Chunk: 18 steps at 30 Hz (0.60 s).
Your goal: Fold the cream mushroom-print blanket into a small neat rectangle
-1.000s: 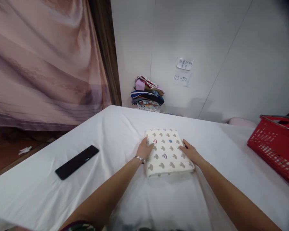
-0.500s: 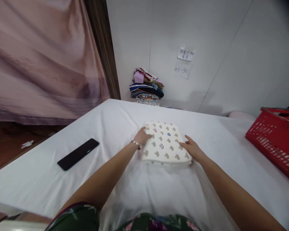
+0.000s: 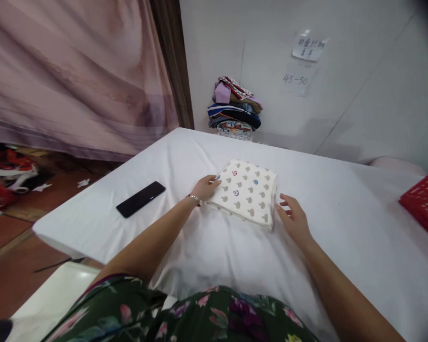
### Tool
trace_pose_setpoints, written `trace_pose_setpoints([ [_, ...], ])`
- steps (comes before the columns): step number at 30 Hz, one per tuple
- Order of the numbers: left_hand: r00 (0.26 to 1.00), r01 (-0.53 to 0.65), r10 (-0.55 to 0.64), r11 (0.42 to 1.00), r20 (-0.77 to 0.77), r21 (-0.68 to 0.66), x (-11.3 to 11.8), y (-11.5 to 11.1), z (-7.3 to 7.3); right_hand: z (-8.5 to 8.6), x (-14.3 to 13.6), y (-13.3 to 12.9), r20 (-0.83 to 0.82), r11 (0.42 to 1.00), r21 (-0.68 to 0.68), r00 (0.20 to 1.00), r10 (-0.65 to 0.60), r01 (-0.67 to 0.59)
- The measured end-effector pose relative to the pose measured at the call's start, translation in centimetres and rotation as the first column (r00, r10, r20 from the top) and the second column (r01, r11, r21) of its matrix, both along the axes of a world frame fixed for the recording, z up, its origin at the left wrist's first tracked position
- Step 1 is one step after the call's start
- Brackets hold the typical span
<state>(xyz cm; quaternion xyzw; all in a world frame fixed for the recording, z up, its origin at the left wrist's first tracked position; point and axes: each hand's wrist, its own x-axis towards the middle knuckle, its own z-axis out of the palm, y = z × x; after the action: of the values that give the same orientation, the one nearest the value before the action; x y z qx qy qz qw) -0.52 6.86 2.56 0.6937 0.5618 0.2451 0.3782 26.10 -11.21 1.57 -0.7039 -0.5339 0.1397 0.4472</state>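
Note:
A folded white cloth (image 3: 243,194) with grey mushroom prints and a few coloured ones lies flat, slightly turned, on the white-covered table. At its left edge is my left hand (image 3: 204,188), a bracelet on the wrist; the thumb rests on the fabric and the fingers close around the edge, partly hidden. Just off the cloth's right side, my right hand (image 3: 293,218) is open, its fingers apart and holding nothing.
A black phone-like slab (image 3: 141,199) lies on the table (image 3: 199,256) to the left. Folded fabrics form a stack (image 3: 235,109) by the wall. A red plastic basket (image 3: 424,202) stands at the right edge. A pink curtain (image 3: 74,71) hangs at left.
The cloth has turned a little clockwise on the table. My right hand has come off its right edge and opened; my left hand stays at the left edge. The camera view has shifted.

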Motion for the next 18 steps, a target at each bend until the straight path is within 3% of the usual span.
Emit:
trace_pose_setpoints([
  [4, 0.992, 0.074, -0.078, 0.996, 0.095, 0.047, -2.5, -2.7, -0.3, 0.0, -1.1, -1.5, 0.221, 0.972, 0.061, 0.953, 0.207, -0.226],
  [8, 0.975, 0.176, -0.192, 0.974, 0.111, 0.141, -4.2, -4.8, -1.0, -0.7, -1.9, -1.2, 0.432, 0.917, -0.017, 0.824, 0.366, -0.399],
  [12, 0.991, 0.109, -0.121, 0.971, 0.047, 0.211, -3.9, -5.8, -2.0, -1.2, -2.0, -0.7, 0.532, 0.898, -0.049, 0.750, 0.394, -0.437],
  [18, 0.998, 0.060, -0.065, 0.973, 0.013, 0.222, -3.0, -6.1, -2.1, -1.5, -2.0, -0.8, 0.538, 0.902, -0.047, 0.749, 0.386, -0.430],
])
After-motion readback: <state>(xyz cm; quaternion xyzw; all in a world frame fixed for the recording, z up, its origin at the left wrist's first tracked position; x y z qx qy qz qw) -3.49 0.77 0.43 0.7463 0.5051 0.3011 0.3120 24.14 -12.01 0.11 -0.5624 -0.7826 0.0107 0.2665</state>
